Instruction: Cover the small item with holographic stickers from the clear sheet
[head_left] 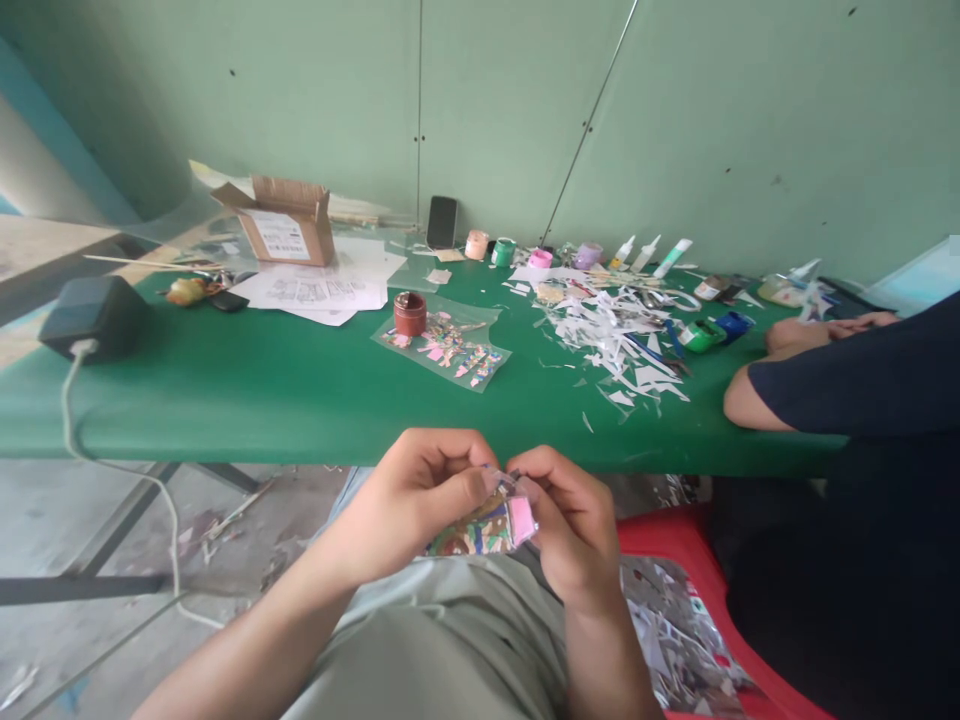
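My left hand [427, 495] grips a small flat piece with a camouflage pattern and a pink end [480, 532], with a shiny clear layer at its edge. From the other side, my right hand [574, 510] pinches the upper right edge of that piece. Both hands are closed and close together over my lap, just off the table's front edge. The thumbs and curled fingers hide part of the piece, and what lies between the right fingertips is too small to make out.
On the green table [247, 390], a brown paint pot [409, 315] stands on a clear sheet [469, 378] with colourful cut pieces. White scraps [600, 325] lie to the right. A cardboard box [281, 238] stands back left. A person's arm [757, 390] rests at right, above a red chair [667, 535].
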